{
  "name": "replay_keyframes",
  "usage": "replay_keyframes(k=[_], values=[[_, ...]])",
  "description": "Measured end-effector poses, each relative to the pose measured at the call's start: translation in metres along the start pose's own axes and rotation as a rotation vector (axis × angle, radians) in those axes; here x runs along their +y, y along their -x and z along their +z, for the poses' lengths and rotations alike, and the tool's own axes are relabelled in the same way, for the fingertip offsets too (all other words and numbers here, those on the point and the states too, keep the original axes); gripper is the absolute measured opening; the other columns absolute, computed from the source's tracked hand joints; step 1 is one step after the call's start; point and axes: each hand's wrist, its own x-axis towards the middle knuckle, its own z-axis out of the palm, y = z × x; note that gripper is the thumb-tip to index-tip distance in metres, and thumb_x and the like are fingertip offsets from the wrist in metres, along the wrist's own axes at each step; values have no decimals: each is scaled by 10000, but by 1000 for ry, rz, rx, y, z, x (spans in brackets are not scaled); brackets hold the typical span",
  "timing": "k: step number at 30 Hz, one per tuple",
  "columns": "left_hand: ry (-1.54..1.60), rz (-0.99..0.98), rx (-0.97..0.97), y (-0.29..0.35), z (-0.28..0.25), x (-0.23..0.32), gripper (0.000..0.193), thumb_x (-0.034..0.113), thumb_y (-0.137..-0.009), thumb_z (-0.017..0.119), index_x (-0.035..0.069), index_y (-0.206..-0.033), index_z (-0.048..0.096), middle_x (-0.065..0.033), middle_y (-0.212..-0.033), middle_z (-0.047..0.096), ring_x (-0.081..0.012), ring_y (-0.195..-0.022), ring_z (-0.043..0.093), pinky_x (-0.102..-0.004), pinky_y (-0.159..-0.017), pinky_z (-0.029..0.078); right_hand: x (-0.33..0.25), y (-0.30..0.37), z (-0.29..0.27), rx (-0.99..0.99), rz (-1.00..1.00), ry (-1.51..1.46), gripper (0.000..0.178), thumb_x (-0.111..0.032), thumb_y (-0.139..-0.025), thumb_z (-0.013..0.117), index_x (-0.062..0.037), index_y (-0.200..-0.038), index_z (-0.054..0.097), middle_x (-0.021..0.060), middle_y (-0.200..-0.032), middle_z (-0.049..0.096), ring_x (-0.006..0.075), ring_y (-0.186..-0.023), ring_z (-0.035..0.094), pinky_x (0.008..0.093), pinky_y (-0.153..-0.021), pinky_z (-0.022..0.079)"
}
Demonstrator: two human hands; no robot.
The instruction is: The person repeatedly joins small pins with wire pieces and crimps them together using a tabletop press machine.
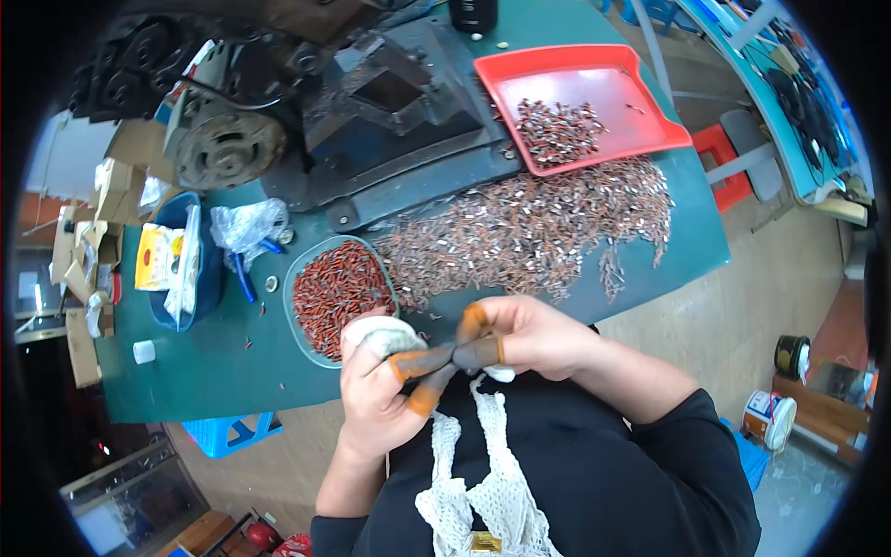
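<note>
My left hand (376,395) and my right hand (538,339) meet in front of my chest, fingertips pinched together. Orange and dark coverings wrap several fingers on both. Whatever lies between the fingertips is too small or hidden to make out. A white rounded, cloth-like thing (385,332) sits against my left hand. Just beyond that hand stands a clear tub (312,355) filled with small red-brown cylindrical pieces (339,292). Past my right hand, a wide heap of small metallic and brownish pieces (548,227) spreads over the green table (204,371).
At the far right, a red tray (640,125) holds more small pieces. A dark metal machine (408,121) with a motor (227,148) occupies the back. Left of the tub are a plastic bag (246,227), blue-handled tool (244,278) and blue bin (200,311). White knitted fabric (501,492) hangs at my chest.
</note>
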Motion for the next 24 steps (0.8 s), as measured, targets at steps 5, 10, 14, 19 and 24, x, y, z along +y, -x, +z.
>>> replay_keyframes(k=[5, 10, 14, 19, 24], values=[[132, -121, 63, 5, 7, 7, 336, 64, -603, 850, 92, -917, 733, -46, -845, 597, -264, -860, 566, -408, -866, 462, 13, -2, 0, -73, -128, -233, 118, -103, -886, 703, -48, -975, 648, -37, -842, 633, 11, -680, 531, 174, -575, 402], [164, -128, 24, 12, 8, 0, 292, 63, -642, 839, 90, -913, 732, -55, -884, 609, -262, -888, 562, -380, -836, 448, 11, 22, -7, 75, -308, 275, 167, -82, -804, 781, -31, -928, 682, 0, -876, 657, 83, -812, 607, 253, -713, 490], [196, -289, 104, 19, 4, -4, 238, 23, -674, 813, 40, -885, 705, -75, -895, 577, -245, -860, 540, -332, -779, 426, 13, 70, -39, 544, -790, 1335, 212, -52, -700, 819, -66, -877, 702, 59, -869, 674, 223, -785, 667, 309, -677, 527], [247, -250, 135, 10, 8, -9, 222, 25, -700, 804, 28, -895, 698, -83, -919, 566, -231, -855, 536, -315, -771, 421, 8, 78, -49, 832, -696, 1452, 202, -51, -690, 813, -83, -846, 689, 52, -840, 675, 221, -761, 660, 318, -655, 527], [223, -234, 134, 9, 12, -7, 213, 35, -705, 805, 32, -883, 687, -80, -914, 564, -222, -846, 537, -311, -767, 421, 18, 70, -46, 901, -625, 1561, 211, -96, -678, 830, -75, -815, 670, 36, -798, 658, 217, -698, 640, 319, -609, 518]])
